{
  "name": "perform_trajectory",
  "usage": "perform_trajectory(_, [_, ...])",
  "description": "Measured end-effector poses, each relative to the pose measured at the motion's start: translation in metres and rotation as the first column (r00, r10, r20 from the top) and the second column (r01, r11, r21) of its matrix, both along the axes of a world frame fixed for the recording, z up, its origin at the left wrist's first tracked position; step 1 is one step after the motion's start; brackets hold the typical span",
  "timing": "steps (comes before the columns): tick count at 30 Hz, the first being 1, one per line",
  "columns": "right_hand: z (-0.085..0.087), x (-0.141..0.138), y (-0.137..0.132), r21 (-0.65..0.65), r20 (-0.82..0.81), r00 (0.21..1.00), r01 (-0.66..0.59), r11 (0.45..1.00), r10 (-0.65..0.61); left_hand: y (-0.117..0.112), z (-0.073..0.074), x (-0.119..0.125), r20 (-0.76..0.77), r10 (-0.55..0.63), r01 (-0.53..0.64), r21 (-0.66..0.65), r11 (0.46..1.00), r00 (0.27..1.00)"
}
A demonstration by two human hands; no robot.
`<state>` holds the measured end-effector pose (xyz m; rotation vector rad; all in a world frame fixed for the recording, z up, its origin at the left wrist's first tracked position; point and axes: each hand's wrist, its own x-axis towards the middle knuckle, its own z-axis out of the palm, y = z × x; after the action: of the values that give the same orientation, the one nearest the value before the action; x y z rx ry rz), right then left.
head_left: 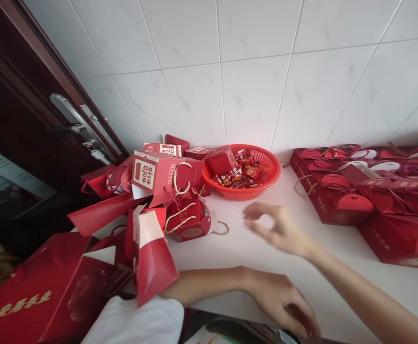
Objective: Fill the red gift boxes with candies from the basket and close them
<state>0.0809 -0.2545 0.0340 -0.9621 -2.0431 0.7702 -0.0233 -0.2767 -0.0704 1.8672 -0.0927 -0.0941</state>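
Note:
My right hand point(280, 229) hovers over the white tabletop, slightly blurred. Its fingers are bent, thumb apart from them, and I see nothing in it. The closest thing is a red plastic basket point(242, 193), which holds small red wrapped sweets point(239, 177) and a small red box point(221, 161). Lower down, my left hand point(284, 306) reaches across to the table's front edge. Its bent fingers point down, with a dark gap between thumb and fingers; nothing shows in them, though the tips are partly hidden. A small red gift box point(190, 222) with a cord handle stands left of my right hand.
Red gift boxes point(169, 174) and unfolded card pieces point(155, 258) pile up on the left, beside a large red bag point(40, 296). Rows of red boxes point(337, 200) stand at the right. Behind are a tiled wall point(255, 95) and a dark door point(26, 86).

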Motion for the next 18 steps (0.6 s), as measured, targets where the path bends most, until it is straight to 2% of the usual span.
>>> perform_trajectory(2, [0.001,-0.059,-0.003,-0.077,0.032,0.980,-0.191,0.979,0.194,-0.004,-0.013,0.014,-0.018,-0.063,0.061,-0.068,0.996,0.998])
perform_trajectory(3, [0.004,-0.084,-0.006,-0.102,0.071,0.973,-0.212,0.972,0.220,-0.006,-0.020,0.021,-0.025,-0.088,0.084,-0.141,0.986,0.996])
perform_trajectory(6, [0.017,-0.131,-0.013,-0.142,0.235,0.964,-0.094,0.985,0.125,-0.009,-0.035,0.035,-0.038,-0.124,0.109,-0.277,0.955,0.992])
perform_trajectory(10, [0.025,-0.150,-0.009,-0.099,0.356,0.931,-0.047,0.994,0.079,-0.008,-0.032,0.037,-0.051,-0.174,0.160,-0.208,0.965,0.983])
perform_trajectory(14, [0.016,-0.154,0.001,-0.084,0.363,0.930,-0.035,0.996,0.063,-0.006,-0.025,0.036,-0.065,-0.168,0.158,-0.135,0.978,0.984])
perform_trajectory(18, [0.006,-0.157,0.009,-0.138,0.334,0.940,-0.028,0.990,0.073,-0.006,-0.026,0.037,-0.074,-0.183,0.176,-0.095,0.980,0.980])
